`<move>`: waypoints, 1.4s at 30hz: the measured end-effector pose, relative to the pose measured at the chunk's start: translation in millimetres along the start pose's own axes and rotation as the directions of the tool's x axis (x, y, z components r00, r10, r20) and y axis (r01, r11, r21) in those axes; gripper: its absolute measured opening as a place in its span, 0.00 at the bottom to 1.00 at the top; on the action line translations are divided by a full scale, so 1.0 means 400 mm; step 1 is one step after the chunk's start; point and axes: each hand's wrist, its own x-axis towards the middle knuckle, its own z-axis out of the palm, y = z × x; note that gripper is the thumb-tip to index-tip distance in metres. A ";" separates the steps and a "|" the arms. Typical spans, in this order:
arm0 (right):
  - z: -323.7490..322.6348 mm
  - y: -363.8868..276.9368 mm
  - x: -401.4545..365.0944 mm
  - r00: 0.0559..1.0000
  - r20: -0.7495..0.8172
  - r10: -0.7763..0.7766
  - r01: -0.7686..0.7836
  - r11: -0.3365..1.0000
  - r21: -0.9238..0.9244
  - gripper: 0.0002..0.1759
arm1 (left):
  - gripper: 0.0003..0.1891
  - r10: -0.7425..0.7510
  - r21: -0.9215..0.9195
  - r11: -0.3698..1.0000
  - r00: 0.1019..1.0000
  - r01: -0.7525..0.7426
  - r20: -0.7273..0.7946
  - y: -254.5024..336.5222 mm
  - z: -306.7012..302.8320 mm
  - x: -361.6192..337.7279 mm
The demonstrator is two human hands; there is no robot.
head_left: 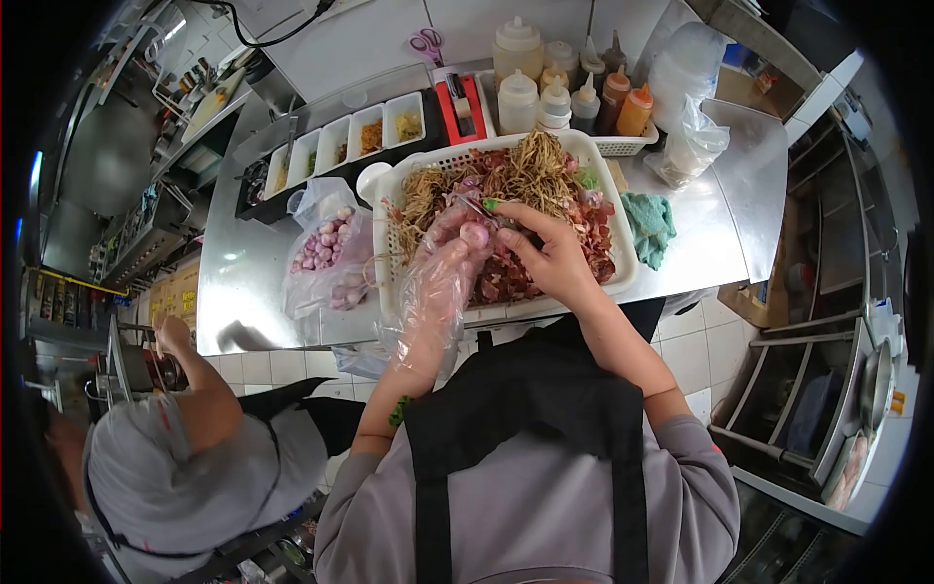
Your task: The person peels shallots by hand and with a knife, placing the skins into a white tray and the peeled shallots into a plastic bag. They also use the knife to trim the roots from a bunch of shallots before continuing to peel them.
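1. Gloved left hand (449,255) is closing its fingertips round a shallot (475,234) and holding it up over the basket (506,313), likely so that whatever is coming off is dropping inside and not onto the counter (243,292)
2. Just beside it, the right hand (553,255) is gripping a knife (479,208) short, with the blade meeting the shallot's top; the close grip seems to be giving finer control
3. Under both hands, red skins (593,238) and brown stalks (535,165) are piling up in the basket, which is sitting at the counter's near edge within easy reach
4. Far left, a co-worker (185,467) in a grey cap is bending over another spot, with the co-worker's hand (173,333) raised well apart from the basket
5. A clear bag (326,248) of pale shallots is lying just left of the basket, near the gloved hand
6. Behind it, a tray (336,146) of small tubs is lining the counter's back; further right, bottles (555,92) are standing against the wall, out of the way
7. A teal cloth (647,224) is resting just right of the basket, close to the knife hand, and a plastic bag (693,146) is slumping beyond it
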 end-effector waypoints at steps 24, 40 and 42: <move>-0.052 -0.024 0.003 0.983 0.120 0.140 -0.119 0.978 -0.171 0.19 | 0.25 -0.060 -0.011 0.998 0.997 0.061 0.057 0.000 -0.036 0.023; 0.005 0.003 -0.003 0.967 0.130 -0.220 0.241 0.955 -0.174 0.19 | 0.23 0.207 0.156 0.966 0.978 -0.207 0.013 -0.018 -0.024 -0.010; -0.001 -0.014 -0.006 0.975 0.140 -0.175 0.196 0.969 -0.151 0.19 | 0.23 0.203 0.184 0.960 0.978 -0.209 0.056 -0.021 -0.029 -0.011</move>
